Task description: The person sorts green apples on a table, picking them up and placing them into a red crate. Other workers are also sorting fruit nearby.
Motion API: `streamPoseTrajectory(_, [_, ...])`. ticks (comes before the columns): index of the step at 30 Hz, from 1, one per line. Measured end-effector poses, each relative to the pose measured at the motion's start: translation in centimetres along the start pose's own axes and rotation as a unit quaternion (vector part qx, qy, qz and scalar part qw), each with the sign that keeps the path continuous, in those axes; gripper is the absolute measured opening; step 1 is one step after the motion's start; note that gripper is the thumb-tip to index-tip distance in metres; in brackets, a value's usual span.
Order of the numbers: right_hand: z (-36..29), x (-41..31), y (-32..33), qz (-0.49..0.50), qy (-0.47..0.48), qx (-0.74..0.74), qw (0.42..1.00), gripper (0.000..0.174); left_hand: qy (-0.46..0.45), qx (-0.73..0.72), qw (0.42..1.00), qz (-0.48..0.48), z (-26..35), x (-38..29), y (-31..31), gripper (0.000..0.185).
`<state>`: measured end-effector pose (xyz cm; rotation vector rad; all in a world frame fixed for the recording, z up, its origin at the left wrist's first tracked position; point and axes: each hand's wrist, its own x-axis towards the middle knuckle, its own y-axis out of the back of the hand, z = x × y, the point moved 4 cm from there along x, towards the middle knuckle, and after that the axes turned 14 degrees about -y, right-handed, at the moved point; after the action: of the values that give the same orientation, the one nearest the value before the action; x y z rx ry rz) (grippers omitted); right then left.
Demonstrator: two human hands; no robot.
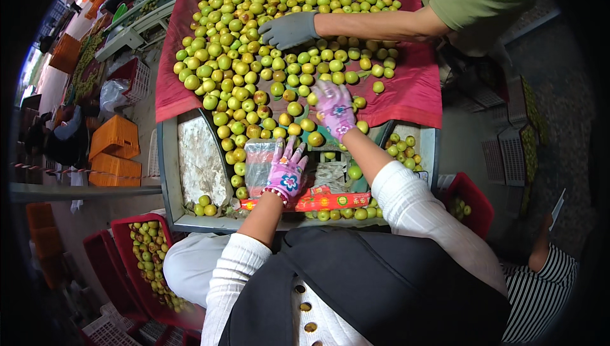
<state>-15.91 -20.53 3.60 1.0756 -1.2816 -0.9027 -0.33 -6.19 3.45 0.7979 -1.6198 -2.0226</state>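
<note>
A broad spread of green and brownish jujubes [238, 26] covers a red cloth [174, 74] draped over a sorting table with a metal rim [209, 224]. My right hand [336, 110], in a pink flowered glove, reaches palm down among the jujubes at the cloth's near part. Its palm is hidden, so I cannot tell if a fruit is under it. My left hand [286, 169], gloved alike, rests with fingers spread at the edge of a clear plastic-wrapped bundle [259, 167]. A printed red strip [343, 200] lies just below that hand.
Across the table, a co-worker's grey-gloved hands [290, 30] rest on the jujubes. Loose jujubes sit in the right corner tray [404, 150]. A red crate of jujubes [143, 260] stands at lower left, orange crates [114, 136] at left. Another person's striped sleeve [543, 289] shows at lower right.
</note>
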Motion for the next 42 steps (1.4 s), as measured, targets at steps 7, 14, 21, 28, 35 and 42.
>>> streamPoseTrajectory(7, [5.9,-2.3,-1.4,-0.037,-0.066,0.080,0.994,0.056,0.007,-0.028,0.999,0.034,0.0,-0.4,0.6,0.047])
streamPoseTrajectory(14, [-3.4,-3.2,3.8,-0.102,0.052,0.415,0.903,0.040,0.161,-0.719,0.452,0.503,-2.5,0.3,1.7,0.041])
streamPoseTrajectory(21, [-11.5,0.8,3.0,-0.036,0.128,0.227,0.965,0.051,0.189,-0.856,0.228,0.424,-4.3,-2.7,-0.4,0.017])
streamPoseTrajectory(28, [-6.3,1.9,-1.0,-0.107,0.174,-0.092,0.975,0.063,0.210,-0.842,0.384,0.316,-2.0,-2.2,-2.1,0.023])
streamPoseTrajectory(35, [5.4,2.6,0.0,-0.079,-0.007,0.079,0.994,0.044,0.156,-0.844,0.471,0.201,-0.2,-0.4,-3.9,0.045])
streamPoseTrajectory(42, [16.6,6.7,0.3,0.084,-0.238,-0.018,0.968,0.063,0.155,-0.819,0.507,0.218,0.6,-0.4,-4.6,0.074])
